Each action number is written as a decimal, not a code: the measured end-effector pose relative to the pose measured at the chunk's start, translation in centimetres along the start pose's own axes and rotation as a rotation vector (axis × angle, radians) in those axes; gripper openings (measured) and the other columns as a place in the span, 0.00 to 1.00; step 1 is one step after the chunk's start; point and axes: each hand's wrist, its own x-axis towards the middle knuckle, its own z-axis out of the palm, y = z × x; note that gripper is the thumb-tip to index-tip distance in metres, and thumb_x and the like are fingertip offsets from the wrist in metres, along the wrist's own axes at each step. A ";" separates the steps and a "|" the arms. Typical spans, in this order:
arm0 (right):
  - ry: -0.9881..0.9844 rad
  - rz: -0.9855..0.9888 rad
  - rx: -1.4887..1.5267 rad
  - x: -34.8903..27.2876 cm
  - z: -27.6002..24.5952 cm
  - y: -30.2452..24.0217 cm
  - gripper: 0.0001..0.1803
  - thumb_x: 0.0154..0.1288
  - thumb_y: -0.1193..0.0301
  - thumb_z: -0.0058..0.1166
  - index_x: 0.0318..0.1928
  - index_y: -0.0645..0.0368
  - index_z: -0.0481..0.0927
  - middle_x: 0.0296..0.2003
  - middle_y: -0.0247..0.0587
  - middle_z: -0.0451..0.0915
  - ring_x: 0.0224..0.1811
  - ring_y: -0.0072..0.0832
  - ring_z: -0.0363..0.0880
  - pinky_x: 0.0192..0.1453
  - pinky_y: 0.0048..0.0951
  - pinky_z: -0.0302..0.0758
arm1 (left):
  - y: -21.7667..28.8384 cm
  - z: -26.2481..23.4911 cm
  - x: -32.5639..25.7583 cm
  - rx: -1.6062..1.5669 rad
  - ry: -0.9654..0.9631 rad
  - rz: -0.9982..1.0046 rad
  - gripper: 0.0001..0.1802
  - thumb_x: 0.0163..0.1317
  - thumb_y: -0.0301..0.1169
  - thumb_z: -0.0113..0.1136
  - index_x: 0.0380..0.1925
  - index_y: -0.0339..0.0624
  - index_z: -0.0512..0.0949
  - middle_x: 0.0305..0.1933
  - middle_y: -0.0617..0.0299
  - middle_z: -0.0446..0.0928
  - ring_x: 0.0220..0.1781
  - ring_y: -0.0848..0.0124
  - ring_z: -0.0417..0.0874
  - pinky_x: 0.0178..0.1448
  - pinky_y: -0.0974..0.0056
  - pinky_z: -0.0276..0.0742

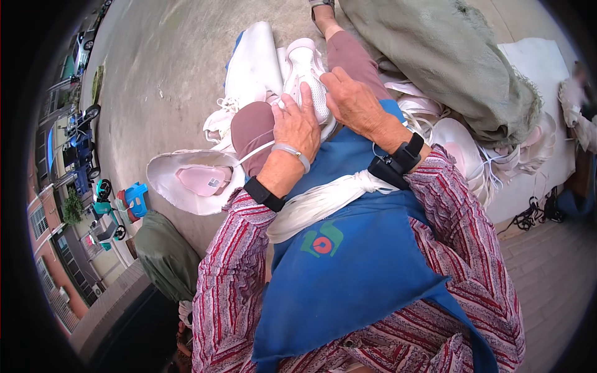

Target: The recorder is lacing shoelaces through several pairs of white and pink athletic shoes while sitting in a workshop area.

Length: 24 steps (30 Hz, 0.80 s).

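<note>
A white mesh shoe upper (305, 67) lies across my lap, its rounded end pointing away from me. My left hand (298, 127) grips its near left side, one finger stretched along the mesh. Close to its right edge, my right hand (357, 102) is closed with the fingers curled in a pinch; what they hold is too small to make out. A white lace runs by my left wrist to another white shoe upper (196, 180) with a pink lining, at the left of my knee.
White sheet material (255, 59) and more white uppers lie beyond my left knee. On the right, a grey-green cloth (448, 62) covers part of a pile of white shoe uppers (460, 143). A dark green covered bundle (163, 252) stands at lower left; parked vehicles are farther off.
</note>
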 end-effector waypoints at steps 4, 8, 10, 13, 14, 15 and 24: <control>-0.017 -0.093 -0.122 0.8 0.9 0.8 0.13 0.55 0.77 0.54 0.42 0.61 0.69 0.36 0.49 0.71 0.33 0.50 0.77 0.36 0.43 0.77 | 0.2 0.6 0.2 0.085 -0.051 -0.057 0.38 0.64 0.34 0.48 0.70 0.31 0.48 0.62 0.25 0.60 0.63 0.40 0.67 0.69 0.40 0.51; -0.080 -0.039 -0.115 0.6 1.1 1.2 0.15 0.55 0.77 0.54 0.44 0.61 0.69 0.36 0.49 0.70 0.36 0.49 0.76 0.38 0.42 0.75 | -0.3 1.0 -0.1 0.067 -0.046 -0.043 0.36 0.61 0.32 0.50 0.70 0.41 0.53 0.66 0.26 0.54 0.60 0.43 0.70 0.68 0.36 0.52; -0.088 -0.049 -0.117 0.7 1.0 1.0 0.15 0.56 0.77 0.54 0.44 0.61 0.69 0.36 0.49 0.70 0.36 0.49 0.76 0.38 0.42 0.74 | -0.3 0.8 -0.4 0.022 0.021 -0.032 0.37 0.60 0.30 0.52 0.70 0.44 0.54 0.67 0.27 0.52 0.60 0.44 0.70 0.66 0.35 0.55; -0.078 -0.073 -0.104 0.8 1.0 0.7 0.15 0.56 0.77 0.54 0.44 0.61 0.70 0.36 0.49 0.70 0.37 0.49 0.76 0.38 0.43 0.74 | -0.4 0.8 -0.3 -0.026 0.011 -0.064 0.35 0.59 0.30 0.52 0.69 0.43 0.57 0.69 0.29 0.51 0.61 0.45 0.69 0.66 0.34 0.55; -0.061 -0.085 -0.089 0.9 1.0 0.5 0.15 0.55 0.77 0.54 0.44 0.61 0.70 0.36 0.49 0.70 0.37 0.49 0.76 0.38 0.43 0.74 | -0.6 1.2 -0.4 -0.063 0.031 -0.055 0.35 0.59 0.31 0.53 0.68 0.44 0.58 0.68 0.29 0.51 0.62 0.44 0.68 0.66 0.34 0.55; -0.072 -0.088 -0.086 1.0 1.2 0.5 0.15 0.55 0.77 0.54 0.44 0.61 0.70 0.36 0.49 0.70 0.37 0.49 0.76 0.38 0.43 0.74 | -0.7 1.4 -0.6 -0.099 0.051 -0.046 0.34 0.59 0.31 0.54 0.68 0.44 0.59 0.68 0.29 0.52 0.64 0.44 0.66 0.66 0.35 0.56; -0.137 -0.123 -0.154 2.4 1.6 0.4 0.12 0.56 0.75 0.55 0.41 0.61 0.71 0.37 0.49 0.72 0.37 0.47 0.78 0.39 0.42 0.77 | -0.3 2.0 -0.6 -0.067 0.105 -0.033 0.30 0.61 0.35 0.53 0.65 0.44 0.63 0.68 0.23 0.50 0.72 0.39 0.54 0.68 0.37 0.53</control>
